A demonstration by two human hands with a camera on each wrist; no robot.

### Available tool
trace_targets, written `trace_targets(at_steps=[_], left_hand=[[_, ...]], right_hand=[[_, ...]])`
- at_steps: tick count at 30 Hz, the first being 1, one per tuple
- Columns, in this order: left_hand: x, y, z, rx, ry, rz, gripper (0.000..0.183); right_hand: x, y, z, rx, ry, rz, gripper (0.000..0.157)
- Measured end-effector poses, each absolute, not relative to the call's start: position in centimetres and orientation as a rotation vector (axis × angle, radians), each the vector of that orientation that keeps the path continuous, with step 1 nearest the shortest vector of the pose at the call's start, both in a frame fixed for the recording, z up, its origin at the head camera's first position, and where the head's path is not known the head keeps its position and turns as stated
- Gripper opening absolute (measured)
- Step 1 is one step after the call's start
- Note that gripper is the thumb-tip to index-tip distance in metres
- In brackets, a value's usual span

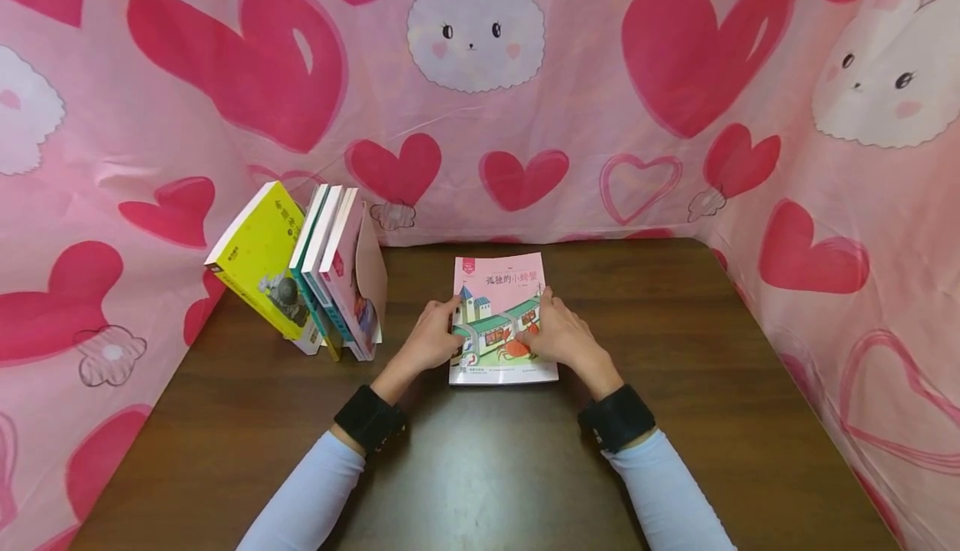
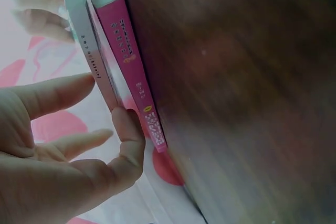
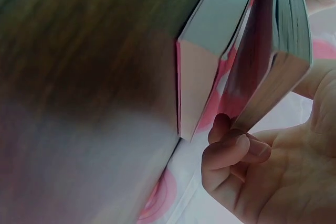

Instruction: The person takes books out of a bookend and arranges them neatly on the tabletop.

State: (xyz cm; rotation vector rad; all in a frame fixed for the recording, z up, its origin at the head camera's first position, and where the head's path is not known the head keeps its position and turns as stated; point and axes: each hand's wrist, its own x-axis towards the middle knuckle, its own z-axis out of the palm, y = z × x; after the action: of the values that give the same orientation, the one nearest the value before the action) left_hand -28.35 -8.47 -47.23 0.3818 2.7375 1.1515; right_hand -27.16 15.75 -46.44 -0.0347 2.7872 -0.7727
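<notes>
A pink-covered paperback book [image 1: 498, 269] with a train and a red crab on its front lies face up before me. My left hand [image 1: 429, 338] grips its left side, fingers curled at the pale spine [image 2: 90, 51] in the left wrist view. On the opposite side, my right hand [image 1: 567, 339] holds the page edges, thumb on the cover and fingers tucked beneath. Below it, flat on the table, lies a thicker book with a magenta spine [image 2: 128, 51]. The right wrist view shows a gap between the upper book's pages [image 3: 278, 85] and the lower book [image 3: 199, 82].
At the left of the brown wooden table [image 1: 480, 468] several books stand upright, a yellow book [image 1: 262, 251] leaning leftward among them. A pale bookend [image 1: 372, 263] stands at their right side. Pink cloth with hearts and rabbits [image 1: 476, 117] hangs around the table.
</notes>
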Motion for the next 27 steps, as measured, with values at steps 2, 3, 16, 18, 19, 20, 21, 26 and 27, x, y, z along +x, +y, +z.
trace_targets(at_steps=[2,3,16,18,19,20,21,26,27], left_hand=[[-28.47,-8.52,-47.25,0.409,2.746,1.140,0.073],[-28.49,-8.52,-47.20,0.419,2.749,1.133,0.073],[-28.68,-8.13,-47.10,0.388,2.715,1.055,0.062],[-28.64,-8.09,-47.10,0.385,2.709,1.045,0.061],[-28.63,-8.08,-47.13,0.383,2.706,1.039,0.061],[-28.63,-8.06,-47.17,0.382,2.705,1.034,0.061],[-28.59,-8.04,-47.17,0.377,2.701,1.031,0.062],[-28.37,-7.96,-47.25,0.389,2.707,1.005,0.056],[-28.35,-7.93,-47.27,0.395,2.709,1.001,0.055]], right_hand=[[-27.31,15.79,-46.44,-0.033,2.786,-0.763,0.112],[-27.36,15.81,-46.47,-0.036,2.784,-0.762,0.111],[-27.67,15.90,-46.43,-0.045,2.759,-0.737,0.108],[-27.73,15.91,-46.39,-0.042,2.755,-0.729,0.108],[-27.77,15.92,-46.40,-0.043,2.754,-0.722,0.108],[-27.79,15.92,-46.40,-0.044,2.753,-0.715,0.108],[-27.80,15.91,-46.37,-0.045,2.753,-0.711,0.108],[-27.76,15.82,-46.26,-0.042,2.754,-0.698,0.108],[-27.75,15.81,-46.24,-0.041,2.755,-0.696,0.107]])
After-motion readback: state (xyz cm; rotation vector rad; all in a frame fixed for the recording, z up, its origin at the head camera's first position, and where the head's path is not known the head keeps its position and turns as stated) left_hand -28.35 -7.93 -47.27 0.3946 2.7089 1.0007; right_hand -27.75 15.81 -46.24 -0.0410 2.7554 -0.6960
